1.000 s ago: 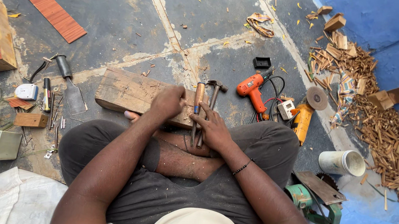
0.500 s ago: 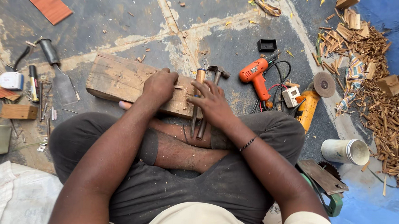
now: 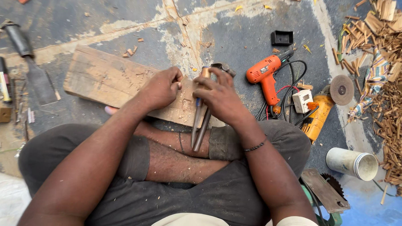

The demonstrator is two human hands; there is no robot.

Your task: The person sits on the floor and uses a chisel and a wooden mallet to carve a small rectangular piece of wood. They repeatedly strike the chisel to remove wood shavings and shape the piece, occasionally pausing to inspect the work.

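Plank (image 3: 108,78) lies on the floor before your crossed legs, nearer in view than a second ago. Your left hand (image 3: 159,87) stays curled on its edge; your right hand (image 3: 221,98) still grips two chisels (image 3: 200,122) upright.

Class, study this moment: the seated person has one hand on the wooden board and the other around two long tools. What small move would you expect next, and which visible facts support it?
Probably the left hand takes one tool from the right hand. The right hand grips two long tools together, tips down over the lap, too bundled to work with, while the left hand rests closed on the wooden board right beside them.
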